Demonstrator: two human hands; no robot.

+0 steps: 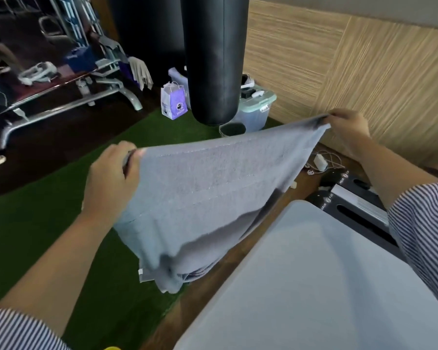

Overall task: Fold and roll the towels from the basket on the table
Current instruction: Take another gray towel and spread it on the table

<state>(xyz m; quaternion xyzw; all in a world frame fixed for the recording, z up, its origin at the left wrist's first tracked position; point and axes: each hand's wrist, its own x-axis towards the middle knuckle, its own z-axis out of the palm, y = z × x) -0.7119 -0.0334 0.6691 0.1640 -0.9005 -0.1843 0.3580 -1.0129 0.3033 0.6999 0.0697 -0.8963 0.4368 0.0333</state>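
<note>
Towel: pale blue-grey terry cloth with woven bands across it. Held up in the air, spread wide along its top edge, the two upper corners pinched. Lower part hangs in loose doubled folds, a small white tag showing at the bottom left edge.

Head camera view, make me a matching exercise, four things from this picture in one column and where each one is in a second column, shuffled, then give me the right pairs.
Things:
1. towel
2. punching bag
3. purple paper bag
4. plastic box with a lid

Places:
A. hanging above the green turf
B. standing on the floor left of the hanging bag
C. held stretched between the left hand and the right hand
D. on the floor by the wooden wall

Pairs: 1-C, 2-A, 3-B, 4-D
</note>
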